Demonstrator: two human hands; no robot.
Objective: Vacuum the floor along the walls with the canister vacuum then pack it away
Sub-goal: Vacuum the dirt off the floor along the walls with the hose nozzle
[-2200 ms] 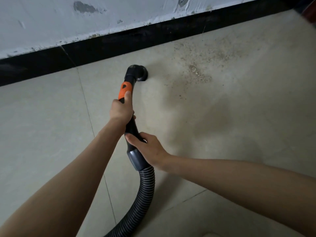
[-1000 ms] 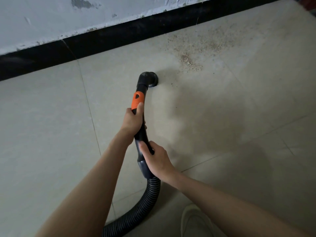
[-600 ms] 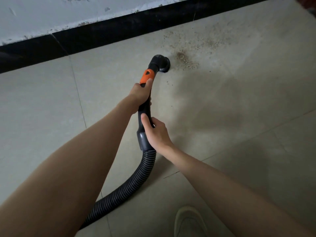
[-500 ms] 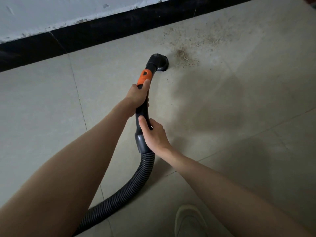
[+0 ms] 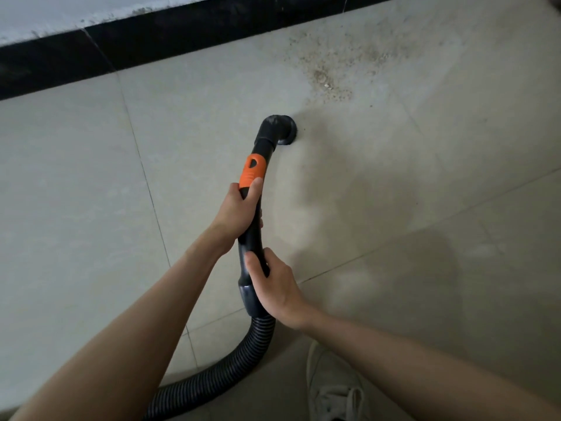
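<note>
From my remote seat I saw the vacuum's curved black handle [image 5: 254, 235] slanting up the middle of the view, with its orange collar [image 5: 251, 171] just above the upper hand. At the far end the bent black nozzle [image 5: 278, 129] pointed down at the tiled floor [image 5: 76, 192]; I could not tell for certain whether its mouth touched the tile or sat just off it. The ribbed black hose [image 5: 236, 360] ran from the grey cuff at the handle's lower end, curving down and leftward out of the bottom edge.

The left hand [image 5: 238, 211] was wrapped round the handle right below the orange collar, thumb lying up against the collar's edge. The right hand [image 5: 277, 288] gripped lower down, at the grey cuff, thumb laid along the black tube. The two hands sat near each other on the same handle, not touching.

Beyond the nozzle, toward the wall, a scatter of brownish grit [image 5: 326, 82] lay on the tile, near the nozzle but apart from it. A black skirting band [image 5: 182, 34] ran along the foot of the pale wall [image 5: 60, 13]. A light-coloured shoe [image 5: 331, 387] showed at the bottom edge, beside the hose.
</note>
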